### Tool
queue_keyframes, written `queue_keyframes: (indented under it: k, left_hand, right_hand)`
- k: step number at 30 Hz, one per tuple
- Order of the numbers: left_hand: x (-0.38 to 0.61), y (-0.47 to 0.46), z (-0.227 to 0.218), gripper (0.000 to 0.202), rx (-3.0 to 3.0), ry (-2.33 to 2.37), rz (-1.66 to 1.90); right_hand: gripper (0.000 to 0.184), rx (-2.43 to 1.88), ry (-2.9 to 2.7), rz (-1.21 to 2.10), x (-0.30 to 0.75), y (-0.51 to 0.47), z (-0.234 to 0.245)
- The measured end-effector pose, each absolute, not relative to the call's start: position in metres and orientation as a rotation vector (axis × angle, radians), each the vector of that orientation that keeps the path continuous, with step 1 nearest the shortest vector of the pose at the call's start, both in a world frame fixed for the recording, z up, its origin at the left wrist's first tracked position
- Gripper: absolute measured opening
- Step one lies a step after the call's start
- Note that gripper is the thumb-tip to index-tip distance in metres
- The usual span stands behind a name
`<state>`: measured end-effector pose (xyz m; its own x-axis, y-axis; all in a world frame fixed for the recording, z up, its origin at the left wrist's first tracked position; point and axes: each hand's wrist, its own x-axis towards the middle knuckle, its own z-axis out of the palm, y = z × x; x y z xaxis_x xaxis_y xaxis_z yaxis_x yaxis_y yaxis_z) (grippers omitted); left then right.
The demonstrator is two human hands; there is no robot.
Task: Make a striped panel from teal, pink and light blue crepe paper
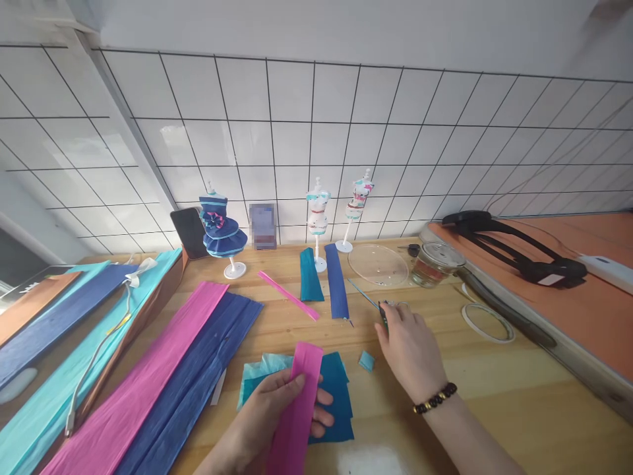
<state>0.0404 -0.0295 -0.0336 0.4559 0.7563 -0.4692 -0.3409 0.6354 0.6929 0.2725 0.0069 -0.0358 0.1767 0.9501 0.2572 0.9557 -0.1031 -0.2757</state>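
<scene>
My left hand [277, 406] is closed on a pink crepe paper strip [299, 396], holding it above teal paper pieces [336, 382] on the wooden table [494, 396]. My right hand [410, 349], with a bead bracelet at the wrist, rests on the table with its fingers curled around the dark handle of scissors [366, 300], whose thin blades point to the upper left. A small teal scrap [366, 361] lies just left of that hand.
Long pink [148, 382] and dark blue [198, 369] crepe sheets lie at left. Three small mannequins [220, 227] stand by the tiled wall, with teal [310, 276] and blue strips [337, 280]. A glass jar [435, 264], a clear lid [378, 264] and a tape ring [487, 322] sit at right.
</scene>
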Motion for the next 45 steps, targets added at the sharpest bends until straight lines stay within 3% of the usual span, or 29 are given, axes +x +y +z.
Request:
queue_keyframes:
  k: [6, 11, 15, 20, 30, 45]
  left_hand:
    - [0.038, -0.027, -0.026, 0.025, 0.534, 0.908, 0.770]
    - [0.035, -0.025, -0.023, 0.032, 0.526, 0.895, 0.769]
    - [0.033, -0.024, -0.021, 0.036, 0.545, 0.910, 0.774]
    - [0.032, -0.022, -0.020, 0.030, 0.573, 0.928, 0.780]
    - [0.025, -0.022, -0.026, 0.030, 0.561, 0.878, 0.771]
    - [0.023, -0.020, -0.029, 0.036, 0.595, 0.851, 0.714]
  right_hand:
    - [0.025, -2.365, -1.775, -0.106, 0.288, 0.012, -0.049]
    - [0.042, -2.343, -1.778, -0.023, 0.292, 0.016, -0.052]
    - [0.041, -2.212, -1.751, 0.108, 0.295, 0.019, -0.051]
    - [0.023, -1.929, -1.745, 0.364, 0.284, 0.015, -0.040]
    - [0.038, -1.469, -1.756, 1.100, 0.231, -0.015, -0.013]
    - [0.025, -1.465, -2.096, 0.697, 0.217, -0.024, -0.007]
